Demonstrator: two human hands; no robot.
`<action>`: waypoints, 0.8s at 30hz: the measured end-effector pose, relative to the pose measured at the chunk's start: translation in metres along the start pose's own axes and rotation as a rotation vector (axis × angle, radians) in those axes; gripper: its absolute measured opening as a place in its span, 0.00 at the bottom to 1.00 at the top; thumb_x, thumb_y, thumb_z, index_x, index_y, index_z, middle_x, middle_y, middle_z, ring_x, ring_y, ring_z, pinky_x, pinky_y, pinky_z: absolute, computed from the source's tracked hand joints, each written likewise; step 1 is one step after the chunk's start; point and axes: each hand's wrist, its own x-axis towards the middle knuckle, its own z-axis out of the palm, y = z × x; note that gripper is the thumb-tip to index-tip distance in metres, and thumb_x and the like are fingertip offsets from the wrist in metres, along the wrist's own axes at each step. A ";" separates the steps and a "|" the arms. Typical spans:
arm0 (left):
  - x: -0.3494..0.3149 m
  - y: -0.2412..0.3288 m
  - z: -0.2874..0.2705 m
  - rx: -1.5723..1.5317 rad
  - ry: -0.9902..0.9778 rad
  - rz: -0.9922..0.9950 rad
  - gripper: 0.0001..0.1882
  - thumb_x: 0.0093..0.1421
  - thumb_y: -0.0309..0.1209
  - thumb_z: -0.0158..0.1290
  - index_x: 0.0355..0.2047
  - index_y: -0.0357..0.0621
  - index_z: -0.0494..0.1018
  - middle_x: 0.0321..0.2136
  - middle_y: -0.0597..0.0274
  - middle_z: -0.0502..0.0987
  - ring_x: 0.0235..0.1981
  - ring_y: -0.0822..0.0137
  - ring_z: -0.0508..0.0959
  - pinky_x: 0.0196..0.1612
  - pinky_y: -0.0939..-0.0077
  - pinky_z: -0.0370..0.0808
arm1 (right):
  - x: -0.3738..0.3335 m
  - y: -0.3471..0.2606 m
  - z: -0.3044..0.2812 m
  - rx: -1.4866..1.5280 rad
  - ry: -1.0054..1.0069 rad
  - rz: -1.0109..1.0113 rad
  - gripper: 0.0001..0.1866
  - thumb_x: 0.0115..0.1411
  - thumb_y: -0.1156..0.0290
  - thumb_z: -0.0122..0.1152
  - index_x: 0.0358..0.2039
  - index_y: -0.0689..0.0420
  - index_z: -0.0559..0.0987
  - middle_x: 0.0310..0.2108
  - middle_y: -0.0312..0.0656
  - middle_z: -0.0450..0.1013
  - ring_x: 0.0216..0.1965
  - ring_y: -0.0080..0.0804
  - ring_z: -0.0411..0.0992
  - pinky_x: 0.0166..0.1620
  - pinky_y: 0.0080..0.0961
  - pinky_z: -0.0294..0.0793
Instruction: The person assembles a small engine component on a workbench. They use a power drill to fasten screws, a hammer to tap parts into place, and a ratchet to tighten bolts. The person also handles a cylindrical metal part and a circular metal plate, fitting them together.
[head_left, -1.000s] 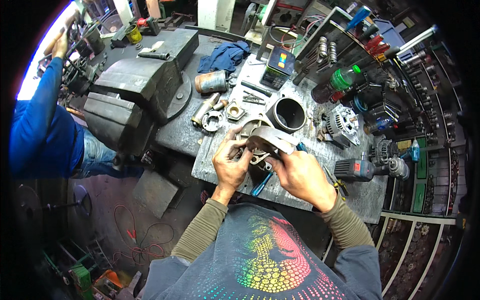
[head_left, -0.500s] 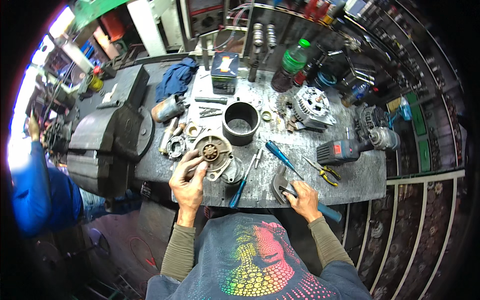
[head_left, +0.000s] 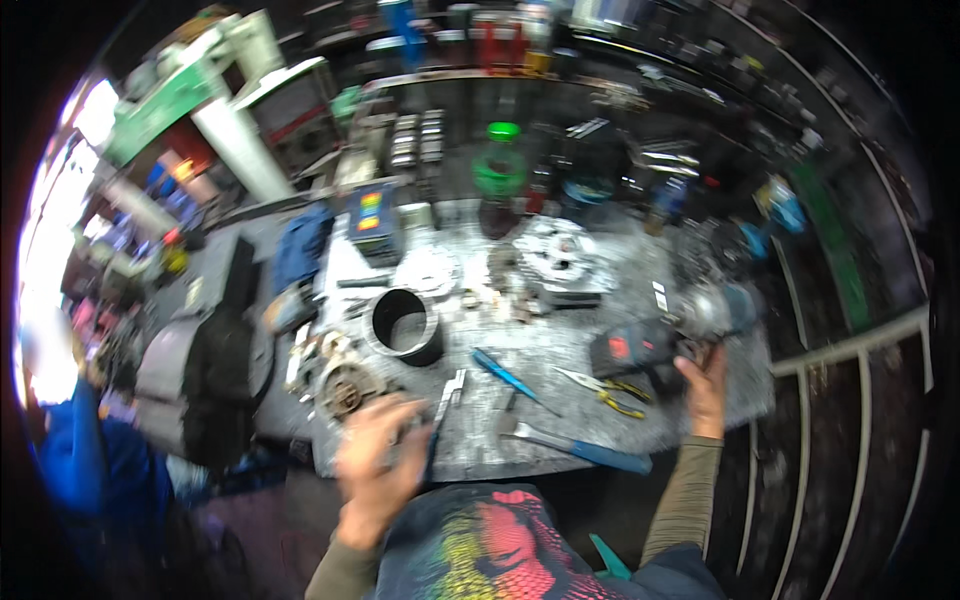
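Note:
My right hand (head_left: 706, 385) is at the handle of a cordless impact wrench (head_left: 632, 347) lying on the bench's right side. The thumb is on the near side and the other fingers are partly hidden behind the tool. My left hand (head_left: 378, 455), smeared by motion, hovers at the bench's front edge, nearest a round metal end cover (head_left: 350, 388) with a gear in its middle. A hammer (head_left: 580, 447) with a blue handle lies along the front. Yellow-handled pliers (head_left: 620, 395) and a blue screwdriver (head_left: 505, 375) rest between the hands.
A dark metal cylinder (head_left: 424, 346) stands behind the end cover. Farther back are an alternator (head_left: 560, 250), a green-capped bottle (head_left: 499, 185) and a small box (head_left: 374, 225). A large vise (head_left: 195, 355) is at left, near a person in blue (head_left: 100, 440).
My right hand has let go of the hammer and moved right to the impact wrench. My left hand has drawn back from the end cover. The head view has shifted.

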 end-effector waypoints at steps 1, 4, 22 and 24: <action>0.006 0.005 0.030 -0.093 -0.079 -0.048 0.26 0.57 0.26 0.66 0.57 0.41 0.77 0.55 0.42 0.78 0.56 0.45 0.79 0.59 0.56 0.76 | 0.021 -0.010 -0.002 -0.069 -0.176 0.072 0.44 0.49 0.78 0.73 0.68 0.60 0.69 0.64 0.43 0.71 0.64 0.36 0.69 0.71 0.35 0.61; 0.032 -0.016 0.108 0.068 -0.317 -0.227 0.21 0.61 0.30 0.61 0.53 0.34 0.75 0.52 0.39 0.77 0.53 0.40 0.78 0.56 0.50 0.78 | 0.066 -0.024 0.013 -0.134 -0.526 0.011 0.40 0.51 0.68 0.78 0.65 0.59 0.73 0.57 0.43 0.77 0.60 0.34 0.72 0.68 0.34 0.66; 0.051 0.019 0.089 -0.418 -0.075 -0.168 0.23 0.69 0.30 0.56 0.64 0.40 0.72 0.45 0.48 0.80 0.46 0.50 0.81 0.54 0.59 0.78 | 0.012 -0.112 0.051 -0.377 -0.530 -0.338 0.16 0.68 0.65 0.66 0.48 0.65 0.80 0.41 0.42 0.78 0.41 0.34 0.76 0.49 0.34 0.76; 0.061 0.033 0.058 -0.593 -0.037 -0.062 0.24 0.69 0.29 0.56 0.64 0.41 0.72 0.47 0.50 0.81 0.49 0.55 0.82 0.56 0.62 0.77 | -0.007 -0.121 0.061 -0.392 -0.597 -0.356 0.21 0.65 0.64 0.71 0.53 0.65 0.80 0.49 0.44 0.78 0.50 0.37 0.76 0.56 0.37 0.76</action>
